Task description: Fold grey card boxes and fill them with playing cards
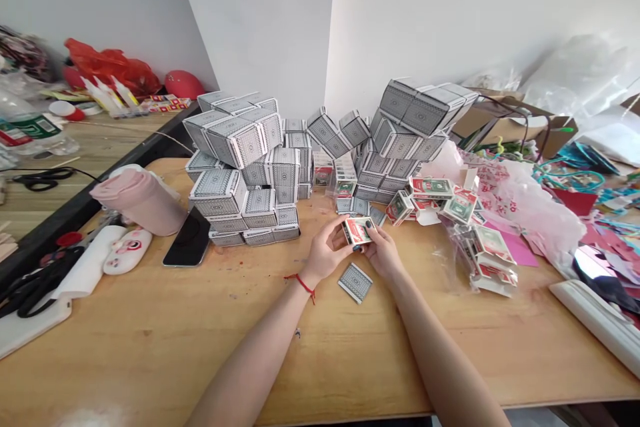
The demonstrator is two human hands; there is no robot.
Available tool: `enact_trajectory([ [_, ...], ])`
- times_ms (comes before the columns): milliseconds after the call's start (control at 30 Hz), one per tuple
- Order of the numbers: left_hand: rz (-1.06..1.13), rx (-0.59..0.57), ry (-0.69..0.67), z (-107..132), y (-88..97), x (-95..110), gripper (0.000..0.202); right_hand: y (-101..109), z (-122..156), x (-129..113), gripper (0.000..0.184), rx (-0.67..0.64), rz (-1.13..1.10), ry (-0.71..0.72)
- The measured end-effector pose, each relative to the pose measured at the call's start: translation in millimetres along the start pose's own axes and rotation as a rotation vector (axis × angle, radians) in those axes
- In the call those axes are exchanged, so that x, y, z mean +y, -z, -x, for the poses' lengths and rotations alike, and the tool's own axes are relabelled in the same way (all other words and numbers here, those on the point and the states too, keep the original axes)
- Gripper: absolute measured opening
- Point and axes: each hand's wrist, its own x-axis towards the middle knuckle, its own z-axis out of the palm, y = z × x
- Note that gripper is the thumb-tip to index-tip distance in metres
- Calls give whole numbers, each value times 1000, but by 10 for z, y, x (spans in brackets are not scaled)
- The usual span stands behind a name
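Note:
A red, white and green playing card box (357, 231) is held between both hands above the table. My left hand (326, 250) grips its left end, and the fingers of my right hand (383, 248) close on its right end. Just below them a grey-patterned playing card (355, 282), or a small stack of cards, lies back up on the wood. Behind my hands stand stacked blocks made of such cards, one group on the left (235, 140) and another on the right (400, 140), with tilted card blocks (329, 132) between them.
Several card boxes (460, 203) are heaped right of my hands, beside crumpled clear plastic and a pink-printed bag (520, 193). A phone (187, 240), a pink cloth-like roll (143, 200) and scissors (45, 280) lie left. A white case (595, 327) rests at the right edge.

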Motion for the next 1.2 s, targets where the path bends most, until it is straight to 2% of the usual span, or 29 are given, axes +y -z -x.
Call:
enact_trajectory([
  [133, 181, -12, 158, -37, 52, -38, 55, 39, -1, -35, 25, -22, -70, -27],
  [300, 225, 10, 246, -70, 131, -122, 44, 5, 24, -58, 26, -53, -77, -33],
  [633, 222, 12, 315, -61, 171, -73, 39, -42, 76, -48, 31, -68, 15, 7],
  [867, 209, -19, 309, -61, 171, -60, 38, -41, 74, -62, 29, -89, -74, -25],
  [1200, 186, -21, 303, -67, 199, -75, 41, -20, 64, -39, 24, -97, -80, -5],
])
